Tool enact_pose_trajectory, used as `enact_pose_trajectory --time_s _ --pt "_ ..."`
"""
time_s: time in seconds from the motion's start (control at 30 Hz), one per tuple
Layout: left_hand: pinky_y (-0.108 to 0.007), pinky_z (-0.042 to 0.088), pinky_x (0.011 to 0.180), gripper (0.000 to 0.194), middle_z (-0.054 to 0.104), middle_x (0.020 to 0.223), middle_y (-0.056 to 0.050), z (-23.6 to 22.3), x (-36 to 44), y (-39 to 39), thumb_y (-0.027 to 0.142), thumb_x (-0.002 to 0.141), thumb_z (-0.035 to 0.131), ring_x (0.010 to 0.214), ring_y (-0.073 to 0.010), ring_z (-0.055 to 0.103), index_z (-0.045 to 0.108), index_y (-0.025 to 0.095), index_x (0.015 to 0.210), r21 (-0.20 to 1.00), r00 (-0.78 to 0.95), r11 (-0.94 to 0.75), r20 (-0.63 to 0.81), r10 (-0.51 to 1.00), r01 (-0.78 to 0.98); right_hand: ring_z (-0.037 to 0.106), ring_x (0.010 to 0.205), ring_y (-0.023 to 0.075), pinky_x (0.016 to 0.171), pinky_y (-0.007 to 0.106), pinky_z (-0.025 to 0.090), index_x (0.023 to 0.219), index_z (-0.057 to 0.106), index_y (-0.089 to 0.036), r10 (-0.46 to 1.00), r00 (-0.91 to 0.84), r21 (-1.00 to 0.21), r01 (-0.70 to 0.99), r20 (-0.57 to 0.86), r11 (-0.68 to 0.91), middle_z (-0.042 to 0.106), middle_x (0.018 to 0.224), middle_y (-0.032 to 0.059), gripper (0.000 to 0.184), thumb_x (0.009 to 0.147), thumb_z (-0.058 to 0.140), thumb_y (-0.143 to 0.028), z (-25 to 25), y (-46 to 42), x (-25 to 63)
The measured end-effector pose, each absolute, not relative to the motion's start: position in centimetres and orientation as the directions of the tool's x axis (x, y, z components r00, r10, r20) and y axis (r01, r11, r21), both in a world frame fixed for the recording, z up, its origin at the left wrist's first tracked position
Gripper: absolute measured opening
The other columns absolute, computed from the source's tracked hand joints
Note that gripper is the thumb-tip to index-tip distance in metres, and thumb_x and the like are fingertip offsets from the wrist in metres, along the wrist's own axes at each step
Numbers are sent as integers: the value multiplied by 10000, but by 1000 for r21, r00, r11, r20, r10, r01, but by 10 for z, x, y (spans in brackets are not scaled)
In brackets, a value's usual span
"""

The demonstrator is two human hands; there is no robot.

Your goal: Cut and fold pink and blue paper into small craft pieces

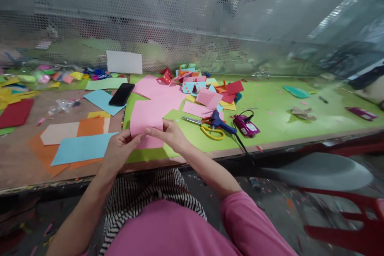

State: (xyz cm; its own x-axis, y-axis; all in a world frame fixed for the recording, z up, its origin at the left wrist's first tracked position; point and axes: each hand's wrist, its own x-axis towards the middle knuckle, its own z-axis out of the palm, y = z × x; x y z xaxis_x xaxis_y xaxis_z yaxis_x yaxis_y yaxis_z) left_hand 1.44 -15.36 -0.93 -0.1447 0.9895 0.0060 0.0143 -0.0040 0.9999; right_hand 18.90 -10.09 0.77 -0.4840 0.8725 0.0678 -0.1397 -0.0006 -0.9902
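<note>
A sheet of pink paper (146, 116) is held at its two sides between my hands, above the front edge of the table. My left hand (125, 143) pinches its lower left side. The thumb of my right hand (166, 133) presses on the lower right side, with the fingers partly hidden behind the paper. The paper looks bent or folded over near the bottom. Behind it, larger pink paper (168, 98) lies on the green tabletop. Scissors with yellow handles (212, 132) and a blue glue gun (220, 120) lie to the right of my right hand.
Left of my hands lie blue paper (82, 150), orange paper (90, 127) and a black phone (121, 94). Cut and folded paper pieces (207, 98) are heaped behind the glue gun. A purple device (246, 125) with a cable sits farther right. Perforated sheeting (186, 20) rises behind the table.
</note>
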Motion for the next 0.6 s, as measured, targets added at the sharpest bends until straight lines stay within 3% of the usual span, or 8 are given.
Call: enact_pose_trajectory --time_s 0.23,0.4,0.6 --pt "-307 584 705 454 808 923 -76 -26 11 -162 559 733 814 808 -236 723 792 169 964 986 -95 20 -4 995 163 423 587 93 592 262 359 541 568 -202 956 -292 -986 -164 13 -37 495 559 -66 475 653 872 -549 2 -89 198" --pt "-303 544 738 454 802 893 -54 -39 2 -171 584 706 799 818 -233 695 788 173 897 961 -146 105 -70 987 255 431 597 96 627 271 365 547 599 -218 991 -110 -961 -273 78 46 531 575 -52 458 616 873 -578 15 -67 220" --pt "-297 493 616 516 765 773 -49 -49 -7 -178 642 684 767 702 -220 641 789 164 876 930 -147 177 -135 980 321 452 592 78 621 250 375 574 650 -221 992 -15 -911 -397 124 108 541 600 -65 374 590 913 -487 35 -52 246"
